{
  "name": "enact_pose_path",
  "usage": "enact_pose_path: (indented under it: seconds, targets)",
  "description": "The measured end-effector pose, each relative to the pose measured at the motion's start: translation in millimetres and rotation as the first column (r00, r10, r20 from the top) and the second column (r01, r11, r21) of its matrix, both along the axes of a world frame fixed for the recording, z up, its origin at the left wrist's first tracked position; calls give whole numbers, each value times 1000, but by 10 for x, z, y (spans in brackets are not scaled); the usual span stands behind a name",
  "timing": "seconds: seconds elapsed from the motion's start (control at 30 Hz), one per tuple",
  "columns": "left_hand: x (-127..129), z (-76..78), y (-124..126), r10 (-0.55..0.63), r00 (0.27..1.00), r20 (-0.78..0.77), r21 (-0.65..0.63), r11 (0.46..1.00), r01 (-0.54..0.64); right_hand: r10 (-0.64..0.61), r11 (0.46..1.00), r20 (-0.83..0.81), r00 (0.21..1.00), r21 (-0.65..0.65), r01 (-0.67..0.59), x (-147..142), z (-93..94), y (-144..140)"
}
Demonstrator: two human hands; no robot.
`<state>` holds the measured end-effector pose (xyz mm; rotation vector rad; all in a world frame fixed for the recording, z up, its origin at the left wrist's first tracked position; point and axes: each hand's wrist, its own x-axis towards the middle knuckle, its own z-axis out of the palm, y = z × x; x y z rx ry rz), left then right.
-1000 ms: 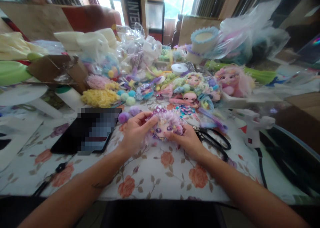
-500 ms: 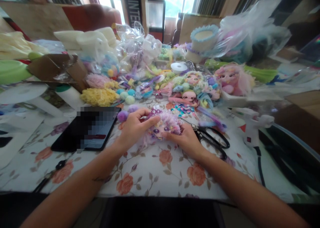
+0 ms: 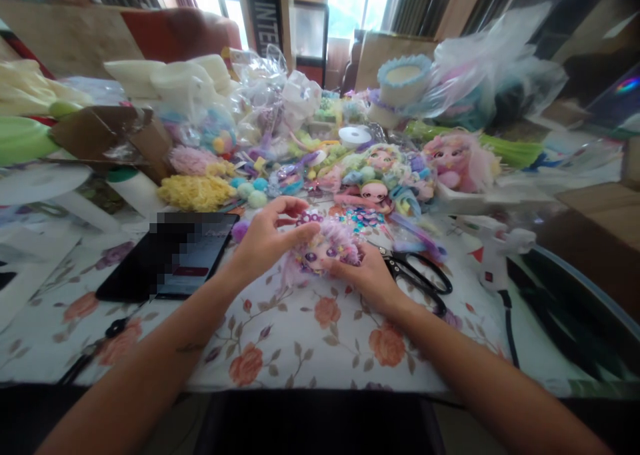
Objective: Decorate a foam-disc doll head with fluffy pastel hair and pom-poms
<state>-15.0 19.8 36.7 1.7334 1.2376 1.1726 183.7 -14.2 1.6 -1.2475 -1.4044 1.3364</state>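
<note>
A doll head (image 3: 316,258) with large purple eyes and fluffy lilac hair is held low over the flowered cloth. My right hand (image 3: 371,272) grips it from the right, thumb across the lower face, other fingers mostly hidden behind. On the left, my left hand (image 3: 270,236) curves over the top of the head, its thumb lying along the hair and its fingers raised apart from the thumb. A purple openwork ornament (image 3: 311,218) shows at the top of the hair, between that thumb and forefinger; whether they touch it I cannot tell.
Black-handled scissors (image 3: 420,275) lie right of my right hand, before a white glue gun (image 3: 495,255). Left is a tablet (image 3: 125,262). Loose sequins (image 3: 367,219), pompoms (image 3: 257,197), yellow yarn (image 3: 197,192) and another doll head (image 3: 374,192) crowd behind.
My left forefinger has lifted a little away from its thumb. The doll head stays in my right hand, and the view has shifted slightly.
</note>
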Motion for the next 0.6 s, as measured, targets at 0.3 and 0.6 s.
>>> enact_pose_path:
  seconds: [0.3, 0.6]
  targets:
    - [125, 280, 236, -192, 909, -370, 24, 976, 216, -41, 998, 16, 999, 57, 40, 32, -14, 15]
    - [225, 319, 253, -203, 914, -351, 7, 976, 220, -53, 999, -122, 991, 5, 54, 51, -72, 7]
